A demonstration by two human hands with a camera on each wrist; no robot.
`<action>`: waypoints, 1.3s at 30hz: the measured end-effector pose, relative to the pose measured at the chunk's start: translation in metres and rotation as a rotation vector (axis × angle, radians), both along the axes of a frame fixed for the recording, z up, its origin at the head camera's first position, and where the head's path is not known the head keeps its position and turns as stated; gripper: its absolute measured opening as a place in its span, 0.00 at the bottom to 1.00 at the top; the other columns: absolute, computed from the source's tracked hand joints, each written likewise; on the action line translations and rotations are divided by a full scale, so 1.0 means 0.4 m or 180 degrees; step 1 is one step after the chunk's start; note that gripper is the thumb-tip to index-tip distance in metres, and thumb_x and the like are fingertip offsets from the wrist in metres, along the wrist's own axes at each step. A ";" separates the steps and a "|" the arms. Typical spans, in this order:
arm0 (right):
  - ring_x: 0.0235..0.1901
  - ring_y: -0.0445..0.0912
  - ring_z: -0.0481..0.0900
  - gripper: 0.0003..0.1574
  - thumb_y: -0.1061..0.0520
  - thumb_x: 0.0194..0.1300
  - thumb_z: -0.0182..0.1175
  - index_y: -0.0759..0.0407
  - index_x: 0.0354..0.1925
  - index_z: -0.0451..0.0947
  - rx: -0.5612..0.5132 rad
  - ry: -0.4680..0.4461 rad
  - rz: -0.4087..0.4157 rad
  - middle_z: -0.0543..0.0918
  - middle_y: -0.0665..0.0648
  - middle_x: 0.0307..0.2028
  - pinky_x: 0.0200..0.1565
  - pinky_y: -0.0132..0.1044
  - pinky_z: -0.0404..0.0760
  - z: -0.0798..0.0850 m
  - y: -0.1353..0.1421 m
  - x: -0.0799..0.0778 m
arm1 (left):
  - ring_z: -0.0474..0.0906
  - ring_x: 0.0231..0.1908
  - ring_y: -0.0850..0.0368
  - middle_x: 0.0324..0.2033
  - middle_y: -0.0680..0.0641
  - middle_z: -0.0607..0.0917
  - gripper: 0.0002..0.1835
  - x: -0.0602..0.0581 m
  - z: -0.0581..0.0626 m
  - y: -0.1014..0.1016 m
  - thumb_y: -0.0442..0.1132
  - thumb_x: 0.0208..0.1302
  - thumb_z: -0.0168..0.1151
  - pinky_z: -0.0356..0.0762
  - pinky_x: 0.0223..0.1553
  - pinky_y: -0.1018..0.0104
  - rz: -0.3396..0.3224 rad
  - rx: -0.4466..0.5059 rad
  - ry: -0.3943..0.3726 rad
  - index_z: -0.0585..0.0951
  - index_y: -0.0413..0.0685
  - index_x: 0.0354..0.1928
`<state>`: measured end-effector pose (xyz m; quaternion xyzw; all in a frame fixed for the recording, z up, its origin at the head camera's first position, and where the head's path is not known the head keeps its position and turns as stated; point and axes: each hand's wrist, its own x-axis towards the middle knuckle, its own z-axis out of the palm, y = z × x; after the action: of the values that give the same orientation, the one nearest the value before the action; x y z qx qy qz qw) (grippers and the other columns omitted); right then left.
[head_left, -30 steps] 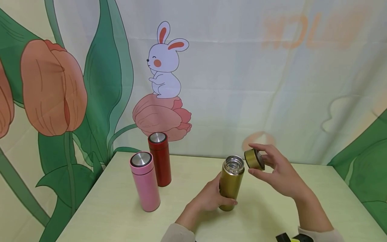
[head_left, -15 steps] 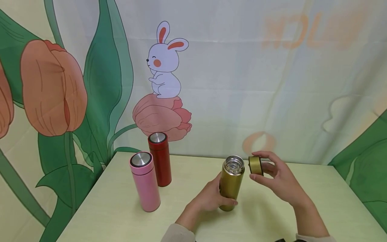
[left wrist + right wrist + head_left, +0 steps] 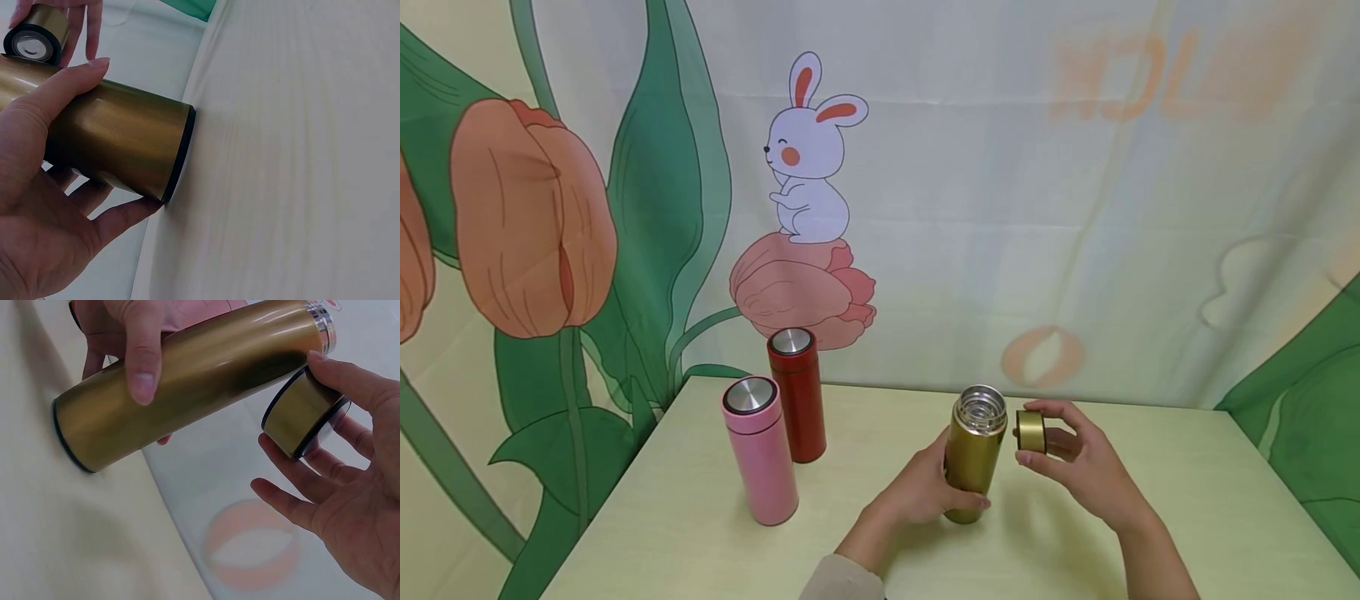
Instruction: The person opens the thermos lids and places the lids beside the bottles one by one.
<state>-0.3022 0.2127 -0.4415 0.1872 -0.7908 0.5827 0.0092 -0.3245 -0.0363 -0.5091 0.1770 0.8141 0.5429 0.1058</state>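
Lower than a second ago, the right hand [image 3: 1086, 462] has brought the gold cap [image 3: 1031, 433] down beside the neck of the gold bottle [image 3: 973, 457], with a narrow gap between the two. I see thumb and fingertips pinching the cap by its side wall, and the right wrist view shows at least one finger stretched clear of it. The cap's underside faces the bottle.

The bottle stands open-mouthed, right of the worktop's [image 3: 655, 525] middle. The left hand [image 3: 925, 487] is clamped round its lower half, thumb across the front, fingers spaced apart round the back; I can't tell whether its base sits flat. Well to the left, a pink bottle [image 3: 763, 471] stands capped; a red bottle [image 3: 800, 408], also capped, stands just behind it, nearer the back left corner. Beyond the back edge hangs a cloth [image 3: 955, 208] with a printed rabbit [image 3: 812, 200].
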 end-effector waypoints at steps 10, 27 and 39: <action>0.52 0.48 0.87 0.38 0.58 0.61 0.76 0.54 0.66 0.71 -0.0024 -0.0044 -0.0035 0.76 0.59 0.61 0.50 0.40 0.88 -0.051 0.008 -0.005 | 0.79 0.58 0.59 0.59 0.58 0.82 0.49 0.000 0.003 0.006 0.48 0.48 0.85 0.73 0.67 0.49 -0.0009 0.0016 0.0034 0.65 0.75 0.70; 0.53 0.54 0.85 0.37 0.56 0.58 0.78 0.52 0.63 0.73 0.0127 -0.0140 -0.0086 0.78 0.61 0.59 0.49 0.39 0.87 -0.077 0.007 -0.013 | 0.78 0.59 0.59 0.60 0.58 0.82 0.48 0.000 0.003 0.000 0.49 0.48 0.85 0.72 0.67 0.48 -0.0004 -0.0012 0.0043 0.66 0.75 0.70; 0.52 0.51 0.87 0.38 0.58 0.57 0.78 0.53 0.63 0.73 0.0113 -0.0126 -0.0076 0.78 0.62 0.60 0.49 0.38 0.87 -0.081 0.015 -0.012 | 0.78 0.59 0.59 0.60 0.58 0.82 0.49 0.002 -0.001 0.001 0.49 0.48 0.85 0.71 0.68 0.49 -0.0004 0.0002 0.0050 0.66 0.75 0.70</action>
<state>-0.3069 0.2185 -0.4739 0.1663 -0.8033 0.5719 -0.0029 -0.3238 -0.0361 -0.5096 0.1818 0.8146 0.5417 0.0998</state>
